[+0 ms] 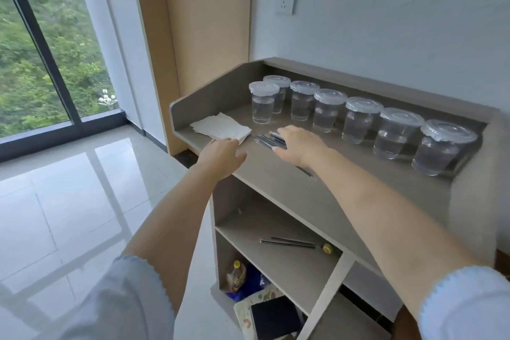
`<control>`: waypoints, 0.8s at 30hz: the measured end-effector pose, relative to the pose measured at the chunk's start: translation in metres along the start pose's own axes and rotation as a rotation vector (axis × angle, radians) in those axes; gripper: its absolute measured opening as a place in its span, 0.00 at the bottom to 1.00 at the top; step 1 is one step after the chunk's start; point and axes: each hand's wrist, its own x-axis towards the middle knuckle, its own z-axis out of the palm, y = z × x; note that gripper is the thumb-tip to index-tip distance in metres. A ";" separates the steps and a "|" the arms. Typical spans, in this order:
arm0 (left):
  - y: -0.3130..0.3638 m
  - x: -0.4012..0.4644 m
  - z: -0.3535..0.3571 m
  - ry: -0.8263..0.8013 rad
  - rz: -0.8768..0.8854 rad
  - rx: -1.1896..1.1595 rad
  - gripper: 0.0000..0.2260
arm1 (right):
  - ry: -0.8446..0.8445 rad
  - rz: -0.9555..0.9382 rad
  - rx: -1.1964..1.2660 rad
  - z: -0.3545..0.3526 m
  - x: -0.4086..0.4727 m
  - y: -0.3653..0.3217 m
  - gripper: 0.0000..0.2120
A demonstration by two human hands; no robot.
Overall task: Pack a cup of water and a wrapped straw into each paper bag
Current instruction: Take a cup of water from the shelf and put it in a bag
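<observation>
Reaching over the near edge of a grey counter (pixel 345 196), both bare arms stretch toward its left end. The left hand (pixel 220 156) lies with fingers straight and relaxed, its fingertips touching the near corner of a flat stack of white paper bags (pixel 220 125) that sits close to the counter's raised left wall. The right hand (pixel 299 142) is spread flat, fingers loosely extended, resting over a small pile of wrapped straws (pixel 269 140) just right of the bags; whether any straw is pinched under it I cannot tell. Along the far side, against the raised back ledge, lidded clear cups of water (pixel 358 121) stand upright in a row running from far left to near right, with one extra cup in front at the left end. Bare counter lies between the cup row and the near edge, right of the straws. On the shelf below the counter lie two more straws (pixel 289 241).
</observation>
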 end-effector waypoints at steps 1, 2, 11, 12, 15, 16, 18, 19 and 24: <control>-0.005 0.012 0.003 -0.009 0.002 0.005 0.18 | 0.005 0.002 -0.003 0.001 0.014 0.001 0.18; -0.010 0.025 0.005 -0.016 0.001 0.012 0.18 | 0.016 0.004 -0.004 0.002 0.028 0.003 0.19; -0.035 0.158 -0.013 0.038 0.031 -0.020 0.17 | 0.124 0.001 0.003 -0.020 0.165 0.028 0.26; -0.037 0.170 -0.015 0.048 0.036 -0.043 0.17 | 0.128 0.005 -0.011 -0.022 0.178 0.030 0.28; -0.050 0.199 -0.011 0.008 0.054 -0.044 0.17 | 0.089 0.035 -0.006 -0.024 0.208 0.031 0.35; -0.054 0.207 -0.009 0.000 0.060 -0.036 0.16 | 0.071 0.047 0.002 -0.022 0.216 0.030 0.37; -0.062 0.223 -0.008 -0.010 0.065 -0.040 0.17 | 0.045 0.069 0.029 -0.020 0.231 0.028 0.39; -0.065 0.230 -0.007 -0.013 0.069 -0.045 0.18 | 0.038 0.082 0.045 -0.021 0.238 0.028 0.40; -0.076 0.259 -0.003 -0.052 0.118 -0.006 0.19 | -0.036 0.150 0.037 -0.019 0.264 0.026 0.43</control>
